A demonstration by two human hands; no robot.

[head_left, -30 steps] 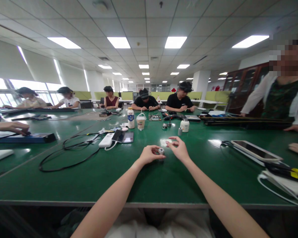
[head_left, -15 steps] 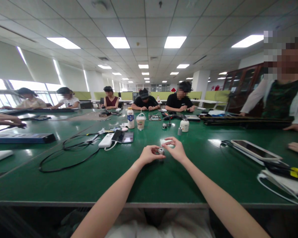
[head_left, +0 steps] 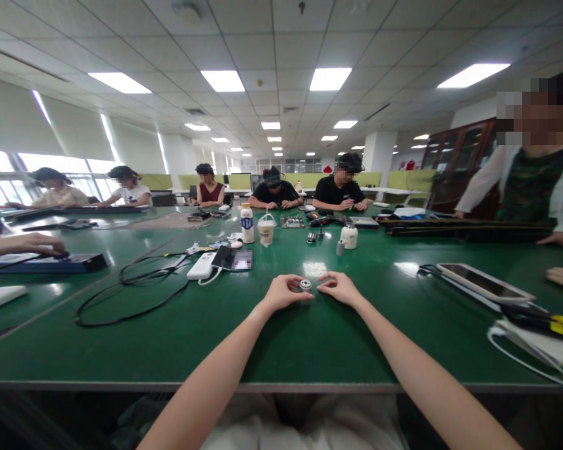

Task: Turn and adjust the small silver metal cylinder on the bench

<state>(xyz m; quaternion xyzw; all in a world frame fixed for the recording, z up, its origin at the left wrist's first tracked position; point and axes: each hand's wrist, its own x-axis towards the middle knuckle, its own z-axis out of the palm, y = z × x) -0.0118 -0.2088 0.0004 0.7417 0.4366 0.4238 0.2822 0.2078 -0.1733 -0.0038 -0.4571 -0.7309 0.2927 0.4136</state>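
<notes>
Left grip (head_left: 283, 292) pinches a small metal part (head_left: 304, 285) just above the green worktop (head_left: 309, 344), right grip (head_left: 340, 289) resting beside it, fingers together on nothing I can see; beyond, a phone (head_left: 233, 258) and bottle (head_left: 247, 223); work looks midway

Two hands (head_left: 286, 292) (head_left: 340, 289), one metal part (head_left: 304, 285), two drink containers (head_left: 247, 223) (head_left: 265, 230).

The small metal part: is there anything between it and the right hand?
Nothing visible. The left hand holds the metal part at its fingertips, and the right hand is just beside it on the green table, only bare tabletop between them.
</notes>
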